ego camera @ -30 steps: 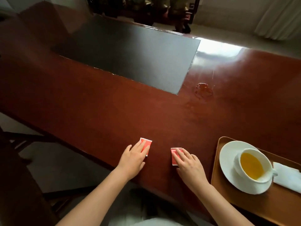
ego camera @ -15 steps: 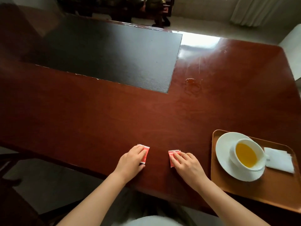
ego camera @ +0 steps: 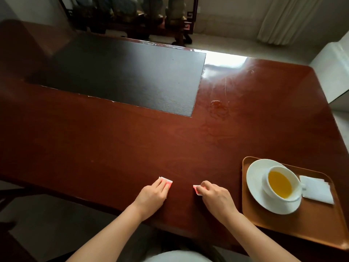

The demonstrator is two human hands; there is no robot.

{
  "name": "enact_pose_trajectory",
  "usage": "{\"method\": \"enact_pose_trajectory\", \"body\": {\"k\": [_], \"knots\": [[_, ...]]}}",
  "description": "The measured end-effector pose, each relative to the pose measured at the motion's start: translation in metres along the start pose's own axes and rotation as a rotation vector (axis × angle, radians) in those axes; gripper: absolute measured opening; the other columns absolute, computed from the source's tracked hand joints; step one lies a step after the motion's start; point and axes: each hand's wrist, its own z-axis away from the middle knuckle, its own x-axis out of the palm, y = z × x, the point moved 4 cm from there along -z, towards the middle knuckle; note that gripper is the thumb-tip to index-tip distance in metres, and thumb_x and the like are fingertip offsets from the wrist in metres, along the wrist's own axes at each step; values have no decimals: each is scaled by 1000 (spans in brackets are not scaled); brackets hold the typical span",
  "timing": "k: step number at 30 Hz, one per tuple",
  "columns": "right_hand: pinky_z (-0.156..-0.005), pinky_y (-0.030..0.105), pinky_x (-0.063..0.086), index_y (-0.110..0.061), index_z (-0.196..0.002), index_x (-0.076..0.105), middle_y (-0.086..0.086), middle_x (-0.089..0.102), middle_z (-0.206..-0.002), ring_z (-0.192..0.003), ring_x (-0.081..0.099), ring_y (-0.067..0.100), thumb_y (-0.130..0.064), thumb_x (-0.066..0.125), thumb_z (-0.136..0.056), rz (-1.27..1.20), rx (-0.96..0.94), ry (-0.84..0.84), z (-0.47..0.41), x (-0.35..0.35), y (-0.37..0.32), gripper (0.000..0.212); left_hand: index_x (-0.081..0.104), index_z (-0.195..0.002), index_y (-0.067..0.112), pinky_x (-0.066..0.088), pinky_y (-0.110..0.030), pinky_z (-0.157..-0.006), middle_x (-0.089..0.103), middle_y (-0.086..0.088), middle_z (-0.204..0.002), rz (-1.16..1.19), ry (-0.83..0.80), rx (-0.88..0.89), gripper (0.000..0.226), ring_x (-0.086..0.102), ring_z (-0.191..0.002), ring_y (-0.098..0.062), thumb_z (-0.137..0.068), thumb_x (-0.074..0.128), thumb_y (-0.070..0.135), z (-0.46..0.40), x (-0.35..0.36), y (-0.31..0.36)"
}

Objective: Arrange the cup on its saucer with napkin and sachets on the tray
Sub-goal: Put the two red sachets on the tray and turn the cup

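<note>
Lying under each hand is one red sachet: the left hand presses flat on the left sachet, the right hand pinches the right sachet.

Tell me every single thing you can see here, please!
table: one, reddish-brown wood, fills the view
black mat: one, on the table's far left part
wet patch: one, clear, just right of the mat's near corner
tray: one, light brown, near right edge of the table
saucer: one, white, on the tray
cup: one, white, holds yellow drink, on the saucer
napkin: one, white, on the tray right of the cup
sachets: two, red and white, on the table, left sachet, right sachet
curtain: one, pale, far right
left hand: on the left sachet
right hand: on the right sachet
</note>
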Motion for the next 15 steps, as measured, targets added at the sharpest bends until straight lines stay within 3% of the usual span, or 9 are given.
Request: {"method": "enact_pose_trajectory", "body": {"k": [4,6,8,10,12,15], "knots": [[-36,24,43,-17,-71,66,-3,64,-68,-45,57,14,-5,83,-55,2,18,-24,1,-3,0,26,77,-87,13,58,-19,-56,77,1,-86,87,-24,5,38,72,-83,-10,-50,87,17,1,-4,-4],[-37,25,44,-17,-69,64,-4,63,-63,-47,58,15,-5,81,-60,-38,54,-2,-1,-6,2,23,77,-87,13,58,-19,-63,77,2,-85,144,21,-35,35,72,-81,-8,-53,86,13,1,-12,-7],[-40,28,47,-16,-71,65,-3,63,-62,-50,60,17,-8,78,-67,-78,102,27,-4,-12,5,16,76,-86,11,59,-22,-59,76,0,-79,246,86,-146,23,73,-72,-12,-64,79,6,-1,-19,-11],[-45,31,50,-16,-76,66,-2,66,-67,-58,63,20,-13,75,-73,-116,152,44,-9,-20,8,10,74,-93,8,59,-25,-60,76,-4,-82,415,112,-373,19,73,-73,-16,-75,72,3,-4,-26,-18],[-53,32,49,-18,-85,68,-3,68,-79,-70,65,19,-18,69,-79,-177,203,38,-16,-28,10,7,72,-105,10,57,-28,-73,75,-2,-94,662,120,-672,22,71,-85,-16,-85,64,6,-6,-27,-27],[-58,29,44,-22,-86,70,-6,65,-84,-71,62,15,-18,68,-81,-396,324,87,-28,-43,11,7,72,-104,10,56,-31,-71,74,2,-88,1044,226,-1101,20,68,-76,-14,-89,59,9,-8,-29,-35]]}}
